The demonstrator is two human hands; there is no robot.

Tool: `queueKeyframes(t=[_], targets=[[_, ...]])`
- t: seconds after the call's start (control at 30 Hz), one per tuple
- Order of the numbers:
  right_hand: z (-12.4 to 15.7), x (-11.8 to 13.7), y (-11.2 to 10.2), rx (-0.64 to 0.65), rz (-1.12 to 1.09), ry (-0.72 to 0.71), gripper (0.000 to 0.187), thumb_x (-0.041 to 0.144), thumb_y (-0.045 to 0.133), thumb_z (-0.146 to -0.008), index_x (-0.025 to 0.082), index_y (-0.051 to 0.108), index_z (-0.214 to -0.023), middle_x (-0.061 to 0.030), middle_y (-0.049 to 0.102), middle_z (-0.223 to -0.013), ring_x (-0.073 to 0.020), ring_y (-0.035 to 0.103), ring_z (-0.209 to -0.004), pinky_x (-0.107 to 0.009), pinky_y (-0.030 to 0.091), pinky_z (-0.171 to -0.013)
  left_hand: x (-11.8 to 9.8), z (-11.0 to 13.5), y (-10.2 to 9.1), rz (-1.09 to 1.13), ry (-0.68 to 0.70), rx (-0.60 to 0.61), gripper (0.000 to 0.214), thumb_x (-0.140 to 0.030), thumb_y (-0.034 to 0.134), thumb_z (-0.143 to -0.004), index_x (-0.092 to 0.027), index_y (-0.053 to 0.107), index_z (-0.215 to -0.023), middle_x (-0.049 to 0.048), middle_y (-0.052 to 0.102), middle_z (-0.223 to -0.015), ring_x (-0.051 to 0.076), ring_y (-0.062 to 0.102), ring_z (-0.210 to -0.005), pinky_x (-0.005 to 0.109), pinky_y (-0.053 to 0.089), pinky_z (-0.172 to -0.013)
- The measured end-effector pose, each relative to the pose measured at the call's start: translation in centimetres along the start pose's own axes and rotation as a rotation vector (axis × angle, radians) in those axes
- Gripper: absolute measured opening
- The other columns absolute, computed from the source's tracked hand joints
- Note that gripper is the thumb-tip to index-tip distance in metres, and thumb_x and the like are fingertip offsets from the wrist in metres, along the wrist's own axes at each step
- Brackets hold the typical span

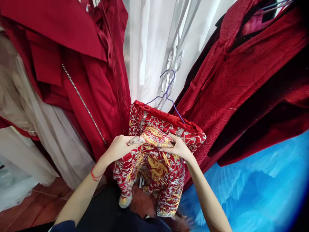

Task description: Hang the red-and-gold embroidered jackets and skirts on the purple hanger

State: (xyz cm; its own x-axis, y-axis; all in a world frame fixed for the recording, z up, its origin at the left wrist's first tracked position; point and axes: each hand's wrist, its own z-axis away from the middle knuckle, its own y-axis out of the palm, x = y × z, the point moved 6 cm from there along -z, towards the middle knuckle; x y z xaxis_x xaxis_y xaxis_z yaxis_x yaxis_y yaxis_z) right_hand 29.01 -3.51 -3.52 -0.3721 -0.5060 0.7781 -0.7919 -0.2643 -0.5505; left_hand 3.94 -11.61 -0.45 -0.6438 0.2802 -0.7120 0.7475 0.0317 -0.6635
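A red garment embroidered in gold and silver (156,164) hangs in front of me on a purple wire hanger (169,93). My left hand (119,147) is closed on the garment's left side, pinching a folded embroidered strip. A red string bracelet circles that wrist. My right hand (178,147) grips the same strip from the right, fingers curled over the cloth. Both hands meet near the garment's upper middle.
Dark red robes (79,80) hang at the left, one with a rhinestone trim line. More dark red velvet clothing (246,83) hangs at the right. White curtains (149,48) are behind. Pale dresses (21,106) hang far left, blue tulle (256,190) lies lower right, over reddish floor tiles (43,203).
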Motion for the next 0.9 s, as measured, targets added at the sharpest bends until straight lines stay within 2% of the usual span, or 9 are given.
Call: queueKeyframes(t=[0.1,0.2,0.27,0.33,0.43,0.53,0.67,0.8,0.9], targets=[[0.5,-0.6,0.9,-0.215,0.347,-0.057,0.071,0.053,0.078,-0.066,0.018,0.052,-0.122,-0.0121,0.064,-0.110,-0.0276,0.063,-0.093,-0.041,0.052,-0.084,-3.9,0.4,-2.0,-0.332,0.112,-0.073,0.045,-0.054,0.052,-0.089,-0.015,0.074,-0.083,0.0006,0.061,-0.058,0.011,0.049,-0.053,0.024,0.027,-0.056],[1.7,-1.3,2.9,-0.428,0.542,-0.079,0.086,0.054,0.070,-0.075,0.005,0.036,-0.137,-0.0262,0.052,-0.125,-0.0363,0.055,-0.114,-0.048,0.049,-0.092,-5.8,0.5,-3.0,-0.528,0.162,-0.156,0.046,-0.056,0.050,-0.090,-0.018,0.073,-0.079,0.0014,0.058,-0.051,0.013,0.049,-0.050,0.026,0.022,-0.054],[2.8,-1.9,4.5,-0.543,0.666,-0.048,0.083,0.055,0.061,-0.083,-0.001,0.033,-0.138,-0.0329,0.045,-0.129,-0.0417,0.047,-0.123,-0.054,0.044,-0.096,-6.0,0.5,-3.7,-0.591,0.170,-0.203,0.046,-0.057,0.048,-0.091,-0.019,0.072,-0.080,0.0018,0.060,-0.053,0.014,0.051,-0.050,0.026,0.022,-0.054],[3.7,-2.6,6.0,-0.593,0.760,0.029,0.075,0.056,0.053,-0.088,-0.002,0.039,-0.133,-0.0350,0.046,-0.127,-0.0440,0.047,-0.120,-0.057,0.044,-0.092,-5.8,0.7,-4.5,-0.605,0.171,-0.239,0.045,-0.056,0.047,-0.092,-0.021,0.072,-0.082,0.0015,0.062,-0.056,0.014,0.052,-0.051,0.026,0.024,-0.054],[3.6,-3.3,7.8,-0.502,0.772,0.117,0.051,0.053,0.047,-0.092,0.006,0.056,-0.110,-0.0270,0.058,-0.105,-0.0381,0.057,-0.099,-0.049,0.048,-0.080,-5.6,1.1,-5.5,-0.576,0.173,-0.301,0.042,-0.055,0.049,-0.091,-0.021,0.071,-0.082,0.0004,0.061,-0.056,0.013,0.051,-0.051,0.025,0.028,-0.055],[2.2,-3.3,8.5,-0.370,0.564,0.062,0.029,0.040,0.042,-0.094,0.017,0.059,-0.091,-0.0158,0.061,-0.090,-0.0292,0.059,-0.086,-0.041,0.047,-0.077,-5.7,1.4,-6.3,-0.543,0.160,-0.336,0.042,-0.055,0.053,-0.089,-0.019,0.068,-0.074,-0.0012,0.056,-0.055,0.010,0.044,-0.049,0.025,0.029,-0.054],[0.1,-4.0,7.5,-0.229,0.014,0.029,0.019,0.035,0.043,-0.089,0.021,0.055,-0.084,-0.0035,0.059,-0.077,-0.0191,0.054,-0.070,-0.031,0.044,-0.070,-4.9,1.4,-7.7,-0.433,0.123,-0.271,0.040,-0.054,0.057,-0.086,-0.016,0.066,-0.076,-0.0033,0.054,-0.057,0.008,0.041,-0.052,0.023,0.031,-0.054],[-0.9,-5.1,5.3,-0.271,-0.408,0.150,0.015,0.036,0.054,-0.075,0.024,0.044,-0.075,0.0048,0.045,-0.064,-0.0135,0.043,-0.059,-0.024,0.037,-0.059,-2.6,1.0,-9.1,-0.268,0.111,-0.077,0.034,-0.048,0.060,-0.084,-0.016,0.069,-0.090,-0.0019,0.061,-0.068,0.010,0.049,-0.059,0.021,0.039,-0.057],[-1.1,-4.2,3.7,-0.271,-0.537,0.191,0.016,0.028,0.053,-0.065,0.024,0.049,-0.080,0.0053,0.047,-0.063,-0.0133,0.041,-0.058,-0.023,0.035,-0.056,-0.9,0.3,-9.6,-0.166,0.134,0.022,0.028,-0.041,0.062,-0.080,-0.015,0.068,-0.075,-0.0004,0.061,-0.064,0.011,0.051,-0.058,0.021,0.041,-0.054]])
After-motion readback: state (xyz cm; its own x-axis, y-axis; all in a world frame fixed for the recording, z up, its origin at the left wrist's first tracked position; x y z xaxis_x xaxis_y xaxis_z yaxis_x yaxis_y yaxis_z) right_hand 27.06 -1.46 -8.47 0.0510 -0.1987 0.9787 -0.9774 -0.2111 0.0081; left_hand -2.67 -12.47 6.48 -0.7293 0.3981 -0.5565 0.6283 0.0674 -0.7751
